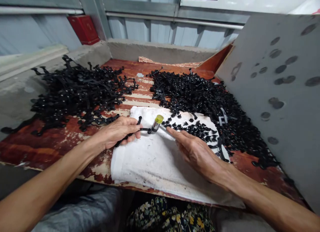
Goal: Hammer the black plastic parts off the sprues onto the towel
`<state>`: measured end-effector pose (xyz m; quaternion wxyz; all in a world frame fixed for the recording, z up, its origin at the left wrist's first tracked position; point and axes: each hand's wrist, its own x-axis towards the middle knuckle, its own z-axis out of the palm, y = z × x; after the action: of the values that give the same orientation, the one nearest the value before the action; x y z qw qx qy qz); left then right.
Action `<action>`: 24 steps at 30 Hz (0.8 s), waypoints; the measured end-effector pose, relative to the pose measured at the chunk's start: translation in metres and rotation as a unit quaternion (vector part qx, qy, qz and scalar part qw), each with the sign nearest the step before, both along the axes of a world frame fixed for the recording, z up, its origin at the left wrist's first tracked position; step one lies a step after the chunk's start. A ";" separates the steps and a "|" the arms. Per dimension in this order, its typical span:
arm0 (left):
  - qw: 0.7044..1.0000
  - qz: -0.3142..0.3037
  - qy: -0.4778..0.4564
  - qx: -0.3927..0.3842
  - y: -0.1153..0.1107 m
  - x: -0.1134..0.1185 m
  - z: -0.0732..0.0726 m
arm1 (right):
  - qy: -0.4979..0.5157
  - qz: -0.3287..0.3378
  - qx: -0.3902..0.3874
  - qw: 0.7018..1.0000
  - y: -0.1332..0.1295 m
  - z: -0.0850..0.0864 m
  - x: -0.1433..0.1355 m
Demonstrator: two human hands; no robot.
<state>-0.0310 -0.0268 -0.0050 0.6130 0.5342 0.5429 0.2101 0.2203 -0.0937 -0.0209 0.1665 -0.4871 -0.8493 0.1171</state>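
My left hand [122, 130] is closed on a black strap-like part [143, 129] with round knobbed ends, held over the white cloth [142, 165]. Another slim black piece sticks up by the fingertips and one shows under the palm. My right hand [195, 148] grips the metal handle of a small hammer [159, 119], index finger stretched along it. The hammer has a yellow upper face and a shiny metal head. Its lower end is at the end of the black strap part; whether they touch, I cannot tell.
Small black caps [200, 130] lie on the cloth's right side. A heap of black strap parts [82, 89] sits at left, another dark heap [195, 92] at back right. A grey spotted panel [295, 102] bounds the right; a low concrete ledge [160, 50] runs behind.
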 end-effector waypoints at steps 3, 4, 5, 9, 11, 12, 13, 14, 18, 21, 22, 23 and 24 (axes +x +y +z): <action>0.999 -0.029 0.012 -0.003 -0.001 0.005 -0.001 | 0.091 -0.050 0.035 0.994 -0.004 -0.003 0.009; 0.999 -0.043 0.018 -0.006 -0.001 0.008 -0.001 | 0.108 -0.068 0.039 0.991 -0.006 -0.003 0.012; 0.998 -0.057 0.023 -0.009 -0.001 0.011 -0.002 | 0.118 -0.079 0.036 0.989 -0.008 -0.004 0.015; 0.994 -0.107 0.022 -0.018 0.003 0.020 -0.004 | 0.104 -0.076 0.002 0.992 -0.024 -0.007 0.024; 0.993 -0.116 0.014 -0.026 0.005 0.022 -0.006 | 0.084 -0.064 -0.005 0.994 -0.031 -0.009 0.026; 0.992 -0.118 0.010 -0.031 0.006 0.022 -0.007 | 0.075 -0.057 -0.004 0.996 -0.034 -0.010 0.027; 0.992 -0.119 0.006 -0.035 0.007 0.023 -0.008 | 0.069 -0.052 -0.001 0.996 -0.036 -0.010 0.027; 0.992 -0.118 0.002 -0.040 0.008 0.023 -0.008 | 0.063 -0.047 0.000 0.997 -0.037 -0.011 0.027; 0.992 -0.118 -0.006 -0.053 0.011 0.024 -0.010 | 0.041 -0.036 -0.001 0.999 -0.037 -0.008 0.025; 0.990 -0.129 -0.008 -0.061 0.013 0.022 -0.010 | 0.027 -0.032 0.000 0.999 -0.036 -0.008 0.024; 0.989 -0.133 -0.009 -0.063 0.014 0.022 -0.010 | 0.024 -0.031 -0.002 0.999 -0.036 -0.009 0.024; 0.988 -0.138 -0.008 -0.066 0.015 0.021 -0.010 | 0.022 -0.031 -0.004 0.999 -0.036 -0.010 0.024; 0.987 -0.143 -0.009 -0.069 0.016 0.021 -0.010 | 0.020 -0.031 -0.008 0.999 -0.036 -0.011 0.024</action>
<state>-0.0105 -0.0106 -0.0145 0.6767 0.5608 0.4691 0.0870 0.2443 -0.1302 -0.0319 0.1830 -0.5122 -0.8292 0.1288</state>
